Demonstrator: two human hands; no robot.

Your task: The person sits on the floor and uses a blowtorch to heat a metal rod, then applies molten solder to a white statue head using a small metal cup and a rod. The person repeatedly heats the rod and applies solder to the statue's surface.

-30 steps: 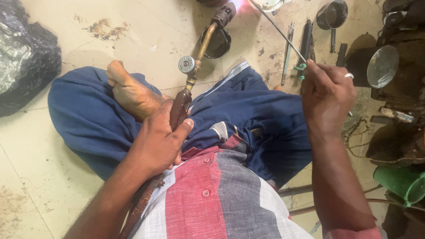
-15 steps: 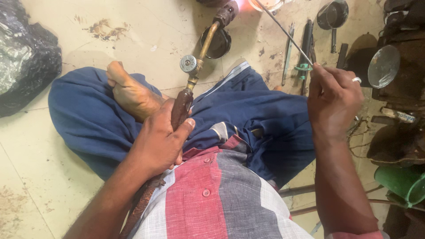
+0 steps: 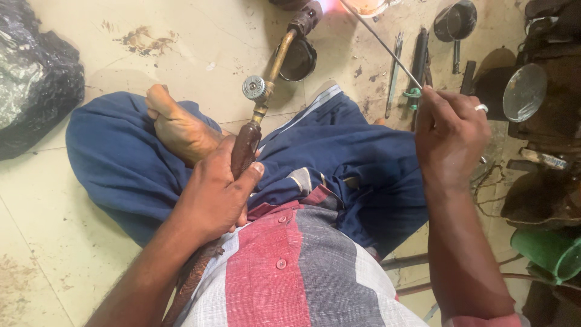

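Left hand (image 3: 213, 195) clenched around torch (image 3: 266, 97) handle, right hand (image 3: 451, 130) pinching thin rod (image 3: 381, 43) beside flame

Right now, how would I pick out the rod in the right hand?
Start at the blue cloth over the lap, then the right hand above it. The rod runs from its fingertips toward the torch flame: thin, bare, grey, unlike the thicker tools lying beside it.

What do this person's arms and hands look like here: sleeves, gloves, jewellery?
Both arms are bare to the frame edge, with no gloves. The right hand wears a plain silver-coloured ring on one finger. The left hand shows no jewellery. A pinkish-red sleeve hem shows at the right upper arm.
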